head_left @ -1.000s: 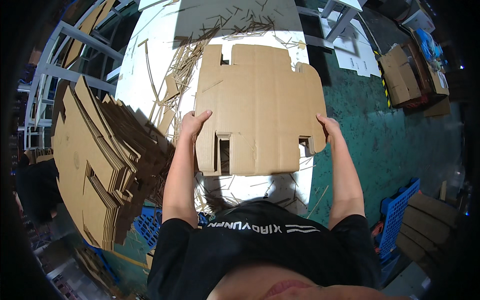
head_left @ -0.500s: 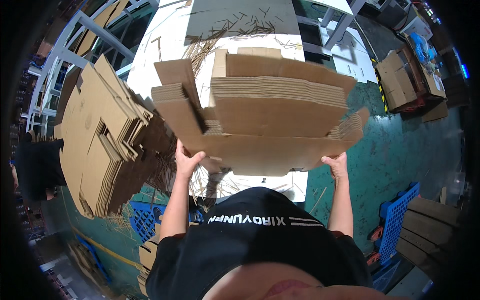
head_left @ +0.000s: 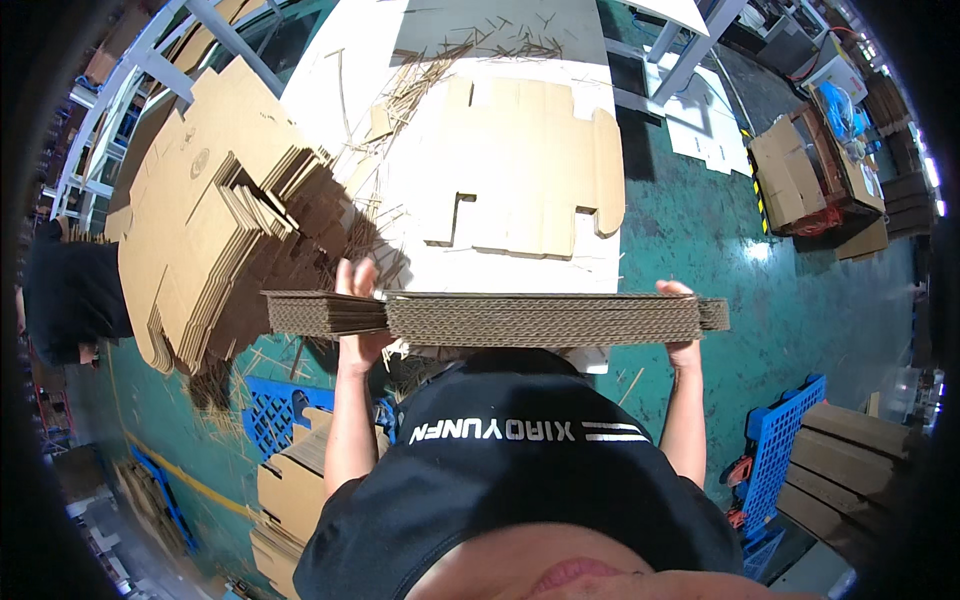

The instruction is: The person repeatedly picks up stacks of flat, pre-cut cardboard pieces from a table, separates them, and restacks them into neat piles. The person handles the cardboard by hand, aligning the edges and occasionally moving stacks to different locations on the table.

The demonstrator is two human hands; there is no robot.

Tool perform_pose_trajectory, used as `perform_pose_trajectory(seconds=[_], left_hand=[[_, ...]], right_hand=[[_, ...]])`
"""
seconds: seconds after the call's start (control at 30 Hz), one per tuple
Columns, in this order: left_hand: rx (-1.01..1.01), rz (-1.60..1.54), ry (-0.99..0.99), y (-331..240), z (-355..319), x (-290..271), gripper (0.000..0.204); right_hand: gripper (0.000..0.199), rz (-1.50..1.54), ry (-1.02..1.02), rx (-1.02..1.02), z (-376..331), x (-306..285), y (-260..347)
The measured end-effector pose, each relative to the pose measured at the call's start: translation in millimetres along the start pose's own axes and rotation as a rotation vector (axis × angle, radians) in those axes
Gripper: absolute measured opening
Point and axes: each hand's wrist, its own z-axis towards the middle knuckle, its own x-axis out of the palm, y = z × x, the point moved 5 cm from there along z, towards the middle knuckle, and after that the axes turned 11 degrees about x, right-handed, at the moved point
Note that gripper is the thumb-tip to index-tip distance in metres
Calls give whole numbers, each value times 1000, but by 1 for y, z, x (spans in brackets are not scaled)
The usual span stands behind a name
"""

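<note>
Between my two hands a stack of die-cut cardboard sheets (head_left: 545,319) stands edge-up, close in front of my body, its corrugated edges facing up. My left hand (head_left: 358,300) grips it near the left end, fingers on the far side at a notch. At the right end my right hand (head_left: 680,315) is closed round it, fingertips over the far edge. Beyond the stack, a flat cut cardboard blank (head_left: 525,165) lies on the white table (head_left: 350,60). The lower parts of both hands' grip are partly hidden by the stack.
A tall leaning pile of cut cardboard (head_left: 200,200) stands left of the table. Thin cardboard scraps (head_left: 400,110) litter the tabletop. Blue plastic pallets (head_left: 785,440) flank me, with more cardboard (head_left: 295,475) at lower left. Another person's dark sleeve (head_left: 75,300) shows far left.
The stack has tipped from its broad face showing to edge-up and come closer to my body. The blank lying on the table behind it is now uncovered. Both hands keep hold.
</note>
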Motion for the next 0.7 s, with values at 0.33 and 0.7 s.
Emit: perform_pose_trajectory(seconds=[0.33, 0.7], left_hand=[[206, -190, 240, -43, 9, 19, 115], [168, -16, 101, -34, -1, 10, 64]], right_hand=[[107, 37, 123, -302, -22, 40, 83], [84, -351, -224, -999, -57, 69, 195]])
